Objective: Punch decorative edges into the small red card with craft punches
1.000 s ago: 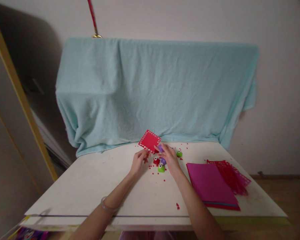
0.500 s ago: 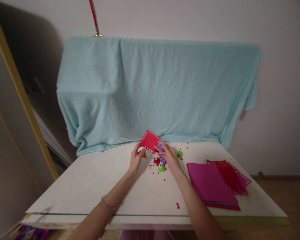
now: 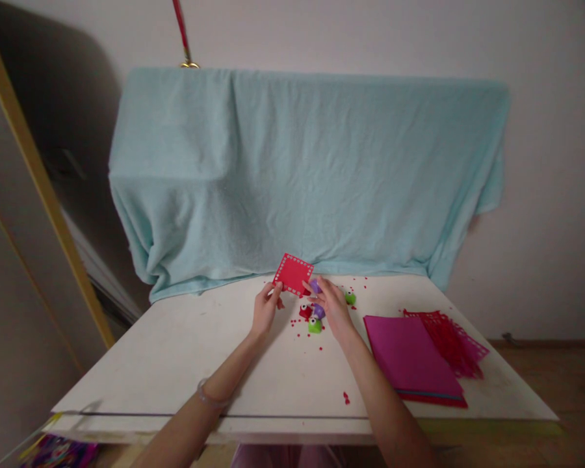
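My left hand (image 3: pixel 268 307) pinches the lower left edge of a square red paper card (image 3: pixel 292 273), whose edges carry rows of small punched holes. The card is tilted up above the table. At its right corner, my right hand (image 3: pixel 332 304) grips a small purple paper punch (image 3: pixel 314 286); its fingers partly hide it. Below the hands lie a red punch (image 3: pixel 305 311) with googly eyes, another purple punch (image 3: pixel 318 311) and a green punch (image 3: pixel 314 325). A second green punch (image 3: pixel 350 298) sits just beyond my right hand. Tiny red paper bits are scattered around them.
On the right of the white table (image 3: pixel 175 364) lies a stack of magenta and red sheets (image 3: pixel 409 357). Punched red and pink paper (image 3: pixel 448 341) lies behind it. A light blue cloth (image 3: pixel 312 175) drapes over something at the back.
The red card has turned slightly in my left hand, whose thumb now lies over its lower left edge. The purple punch stays at the right corner.
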`<state>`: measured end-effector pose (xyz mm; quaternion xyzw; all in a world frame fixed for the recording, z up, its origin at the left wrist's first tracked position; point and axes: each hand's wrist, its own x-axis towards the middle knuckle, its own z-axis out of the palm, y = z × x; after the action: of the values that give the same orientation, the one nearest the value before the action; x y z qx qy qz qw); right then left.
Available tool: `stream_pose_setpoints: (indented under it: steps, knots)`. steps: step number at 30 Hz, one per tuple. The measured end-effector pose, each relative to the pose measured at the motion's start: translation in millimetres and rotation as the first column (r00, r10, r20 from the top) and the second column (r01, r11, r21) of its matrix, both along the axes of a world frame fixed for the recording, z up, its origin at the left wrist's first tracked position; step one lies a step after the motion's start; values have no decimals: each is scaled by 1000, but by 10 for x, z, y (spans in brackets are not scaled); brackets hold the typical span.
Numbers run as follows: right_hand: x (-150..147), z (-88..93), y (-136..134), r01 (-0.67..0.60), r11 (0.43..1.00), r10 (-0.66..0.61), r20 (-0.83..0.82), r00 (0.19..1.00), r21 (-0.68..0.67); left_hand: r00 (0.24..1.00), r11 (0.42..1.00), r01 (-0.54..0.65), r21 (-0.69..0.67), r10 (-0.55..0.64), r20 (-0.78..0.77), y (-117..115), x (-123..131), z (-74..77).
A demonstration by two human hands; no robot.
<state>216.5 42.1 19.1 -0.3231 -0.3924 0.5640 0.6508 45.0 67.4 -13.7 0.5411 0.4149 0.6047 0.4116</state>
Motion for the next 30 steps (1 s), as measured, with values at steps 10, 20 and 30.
stream_pose_setpoints:
  steps: [10,20,30]
  knots:
    - [-2,-3,5,-4,1000,4,-10,1000,-13,997,998,15,-61,-10,71,3,-4,-36]
    - [-5,3,-7,-10,1000,10,-24,1000,-14,998,994,35,-104,-29,60,38,-33,-100]
    - [-5,13,-10,-14,999,13,-15,1000,-37,995,990,59,-129,-48,89,21,6,-76]
